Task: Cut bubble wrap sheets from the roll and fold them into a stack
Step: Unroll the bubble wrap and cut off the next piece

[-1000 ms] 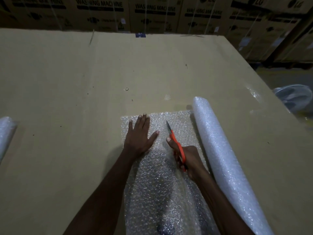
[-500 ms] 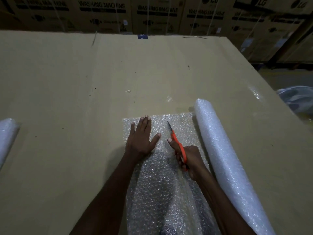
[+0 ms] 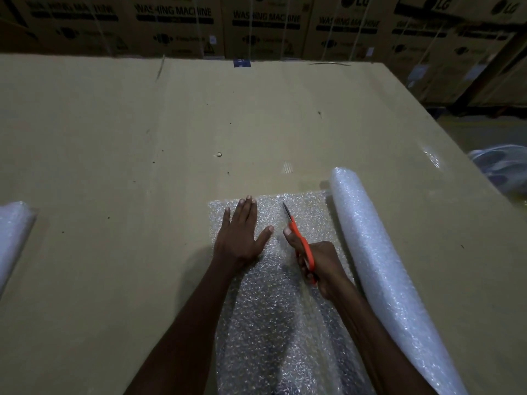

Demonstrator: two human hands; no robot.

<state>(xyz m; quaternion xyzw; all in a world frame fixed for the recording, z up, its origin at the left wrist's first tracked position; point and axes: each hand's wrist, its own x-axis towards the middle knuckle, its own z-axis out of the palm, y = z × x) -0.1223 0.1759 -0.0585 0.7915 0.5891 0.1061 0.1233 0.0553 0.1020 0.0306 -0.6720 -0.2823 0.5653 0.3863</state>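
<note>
An unrolled sheet of bubble wrap (image 3: 273, 323) lies flat on the cardboard work surface (image 3: 142, 166), still joined to the bubble wrap roll (image 3: 379, 269) on its right. My left hand (image 3: 242, 232) presses flat on the sheet's far left part, fingers straight. My right hand (image 3: 322, 263) grips orange-handled scissors (image 3: 301, 243), whose blades point away from me along the sheet, near its far edge. Behind the scissors the cut sheet lifts slightly.
Another piece of bubble wrap (image 3: 12, 238) lies at the left edge of the surface. Stacked washing machine boxes (image 3: 265, 24) line the far side. A pale fan-like object (image 3: 499, 169) sits off the surface at the right.
The scissors and my right hand have crept a little farther along the sheet toward its far edge. My left hand stays pressed flat in about the same place.
</note>
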